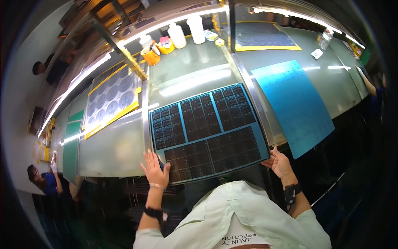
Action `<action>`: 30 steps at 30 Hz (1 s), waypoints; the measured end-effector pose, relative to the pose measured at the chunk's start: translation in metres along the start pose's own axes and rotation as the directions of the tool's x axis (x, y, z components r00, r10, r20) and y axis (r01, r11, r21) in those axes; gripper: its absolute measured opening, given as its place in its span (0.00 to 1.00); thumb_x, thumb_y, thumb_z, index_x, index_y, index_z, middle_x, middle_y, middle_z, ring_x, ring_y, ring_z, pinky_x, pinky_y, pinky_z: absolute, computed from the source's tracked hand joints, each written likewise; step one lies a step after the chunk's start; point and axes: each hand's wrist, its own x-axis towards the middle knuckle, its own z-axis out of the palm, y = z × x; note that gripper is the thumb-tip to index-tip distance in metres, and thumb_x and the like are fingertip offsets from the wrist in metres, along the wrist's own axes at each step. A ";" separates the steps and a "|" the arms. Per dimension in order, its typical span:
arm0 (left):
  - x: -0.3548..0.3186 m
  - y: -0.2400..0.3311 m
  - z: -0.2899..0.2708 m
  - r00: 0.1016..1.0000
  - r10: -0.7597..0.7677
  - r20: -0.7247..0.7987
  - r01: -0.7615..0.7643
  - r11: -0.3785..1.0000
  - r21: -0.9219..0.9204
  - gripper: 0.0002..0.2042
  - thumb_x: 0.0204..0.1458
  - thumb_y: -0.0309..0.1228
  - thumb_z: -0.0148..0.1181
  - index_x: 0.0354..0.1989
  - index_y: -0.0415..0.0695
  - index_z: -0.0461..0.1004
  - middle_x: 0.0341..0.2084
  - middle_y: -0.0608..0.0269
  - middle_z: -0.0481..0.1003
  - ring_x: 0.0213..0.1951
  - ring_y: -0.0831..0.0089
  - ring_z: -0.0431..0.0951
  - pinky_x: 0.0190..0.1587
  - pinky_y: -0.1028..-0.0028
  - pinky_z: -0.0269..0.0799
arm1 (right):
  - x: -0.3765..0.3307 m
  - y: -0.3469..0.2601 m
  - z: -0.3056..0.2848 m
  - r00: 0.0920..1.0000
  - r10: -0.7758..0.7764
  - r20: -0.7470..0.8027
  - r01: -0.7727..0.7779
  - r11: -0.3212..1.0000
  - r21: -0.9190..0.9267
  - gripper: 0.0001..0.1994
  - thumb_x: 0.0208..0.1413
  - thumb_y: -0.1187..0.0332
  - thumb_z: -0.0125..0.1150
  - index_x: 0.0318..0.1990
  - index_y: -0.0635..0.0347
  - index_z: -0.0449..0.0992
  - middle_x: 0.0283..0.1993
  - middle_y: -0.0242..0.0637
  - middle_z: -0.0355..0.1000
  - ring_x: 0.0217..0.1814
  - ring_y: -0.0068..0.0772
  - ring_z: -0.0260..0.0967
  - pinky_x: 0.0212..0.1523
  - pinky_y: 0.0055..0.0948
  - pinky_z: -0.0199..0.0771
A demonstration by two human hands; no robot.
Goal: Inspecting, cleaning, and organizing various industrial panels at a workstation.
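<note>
- The left hand [155, 169] lies with fingers spread and flat against the near left corner of the dark panel sheet [207, 130], thumb side at its edge; it presses and steadies and is not closed around anything
- The right hand [281, 164] pinches the near right corner of the same sheet, fingers curled over the edge and clamped on it; both wrists wear dark bands
- The dark panel sheet rests on the grey-green tabletop [116, 151], its near edge hanging a little past the front rim toward the person; it is a wide, thin rectangle with a teal border and blocks of small dark cells in a grid
- Judged by its thinness and span, the sheet looks light and flexible, likely to sag or kink if lifted by one corner, and its printed face may mark easily; taking it at two opposite edges or corners on the border strip seems the safest hold
- Just to the right lies a plain blue sheet [294, 106], overhanging the front rim
- To the left, well apart, a yellow-bordered sheet [111, 99] carries rows of round shapes
- Farther back stand two white bottles [186, 32], an orange cup [150, 56] and a roll of yellow tape [219, 42]
- At the far right sit another yellow-edged sheet [265, 36] and a clear bottle [325, 39]
</note>
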 end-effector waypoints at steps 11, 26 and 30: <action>-0.079 -0.023 -0.020 0.646 -0.443 0.622 0.563 -0.274 -0.780 0.11 0.54 0.36 0.54 0.33 0.41 0.74 0.26 0.65 0.76 0.29 0.75 0.77 0.31 0.77 0.70 | -0.011 -0.045 0.026 0.913 0.082 0.399 0.072 0.932 -0.356 0.15 0.50 0.74 0.56 0.46 0.69 0.70 0.39 0.36 0.73 0.40 0.27 0.71 0.43 0.27 0.70; 0.125 0.145 -0.102 0.849 0.526 0.039 -0.292 0.530 -0.796 0.29 0.51 0.47 0.54 0.57 0.41 0.62 0.51 0.48 0.68 0.53 0.58 0.68 0.53 0.68 0.66 | -0.059 -0.233 0.027 0.635 -0.739 0.223 0.579 0.647 0.495 0.15 0.56 0.75 0.50 0.51 0.68 0.64 0.47 0.45 0.69 0.49 0.39 0.69 0.48 0.34 0.74; 0.089 0.148 -0.020 0.791 0.545 0.280 -0.489 0.837 -0.248 0.41 0.41 0.61 0.56 0.62 0.52 0.55 0.65 0.54 0.46 0.65 0.54 0.45 0.60 0.50 0.48 | 0.005 -0.376 0.085 0.596 -0.787 0.161 0.578 0.560 0.594 0.12 0.56 0.78 0.48 0.48 0.67 0.64 0.43 0.39 0.69 0.44 0.35 0.68 0.50 0.38 0.72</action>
